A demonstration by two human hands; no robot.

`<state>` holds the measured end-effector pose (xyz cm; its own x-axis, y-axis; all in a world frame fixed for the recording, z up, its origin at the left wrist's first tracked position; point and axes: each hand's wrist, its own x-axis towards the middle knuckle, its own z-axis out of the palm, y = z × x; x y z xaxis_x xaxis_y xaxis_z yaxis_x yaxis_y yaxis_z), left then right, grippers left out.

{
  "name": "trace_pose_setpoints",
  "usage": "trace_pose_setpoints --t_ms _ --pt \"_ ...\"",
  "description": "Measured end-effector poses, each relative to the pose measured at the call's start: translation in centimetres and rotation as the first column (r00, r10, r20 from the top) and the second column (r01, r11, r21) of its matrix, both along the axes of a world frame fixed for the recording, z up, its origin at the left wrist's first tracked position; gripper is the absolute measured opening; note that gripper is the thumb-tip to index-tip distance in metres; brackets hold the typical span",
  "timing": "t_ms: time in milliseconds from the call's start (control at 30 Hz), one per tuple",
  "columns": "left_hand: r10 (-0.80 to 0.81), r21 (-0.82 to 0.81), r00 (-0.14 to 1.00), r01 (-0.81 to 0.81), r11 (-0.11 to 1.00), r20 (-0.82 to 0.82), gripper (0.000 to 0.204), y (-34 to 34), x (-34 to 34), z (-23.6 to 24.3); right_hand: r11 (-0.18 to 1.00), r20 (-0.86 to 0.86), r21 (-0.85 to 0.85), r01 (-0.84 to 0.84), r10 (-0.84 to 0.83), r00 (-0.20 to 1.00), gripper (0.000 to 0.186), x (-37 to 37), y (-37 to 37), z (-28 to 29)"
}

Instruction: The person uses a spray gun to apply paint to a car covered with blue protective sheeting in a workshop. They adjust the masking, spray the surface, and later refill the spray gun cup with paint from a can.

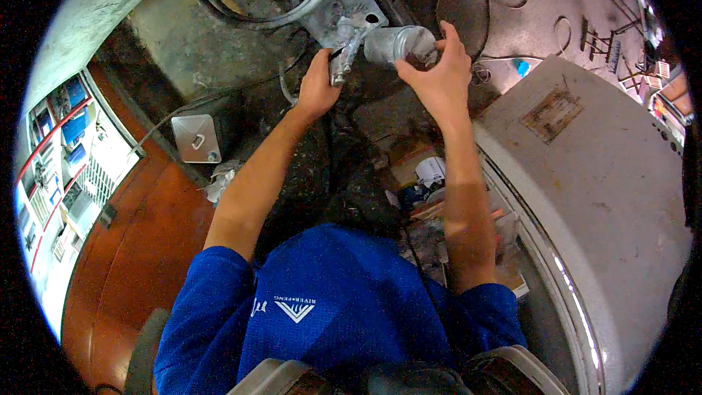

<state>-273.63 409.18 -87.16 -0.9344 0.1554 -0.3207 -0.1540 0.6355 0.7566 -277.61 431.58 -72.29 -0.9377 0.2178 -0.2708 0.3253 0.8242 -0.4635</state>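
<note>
My left hand [319,89] is closed around the grip of a metal spray gun [349,42] whose body is smeared with whitish residue. At the gun's right side lies its cup, a cloudy cylindrical container [386,45] tilted onto its side. The fingers and thumb of my right hand [443,72] are curved around the far right end of that cup, with the thumb at its near edge. A grey metal plate [342,6] with a dark hole lies just beyond the gun.
A rectangular metal can [196,139] stands left of my left forearm, beside crumpled white material [221,181]. Thick looped hoses [263,20] hang at the top. To the right is a large grey panel [592,168]; a reddish-brown surface [146,249] runs along the left. Cables trail across the far floor.
</note>
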Motion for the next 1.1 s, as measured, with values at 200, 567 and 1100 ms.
trace_pose_setpoints --t_ms 200,567,1100 --pt "0.082 0.114 0.994 -0.09 0.989 0.074 0.046 0.1 -0.3 4.3 0.994 -0.234 -0.102 0.028 -0.051 0.971 0.097 2.1 3.7 5.3" --pt "0.291 0.279 0.954 -0.262 0.924 -0.068 0.029 -11.5 -5.0 28.9 0.974 -0.25 0.1 0.203 -0.173 0.953 0.098 12.9 10.4 14.8" --pt "0.604 0.486 0.724 -0.418 0.768 -0.333 0.044 -24.2 -8.2 62.9 0.971 -0.25 -0.107 0.214 -0.235 0.939 0.098 18.0 9.6 23.2"
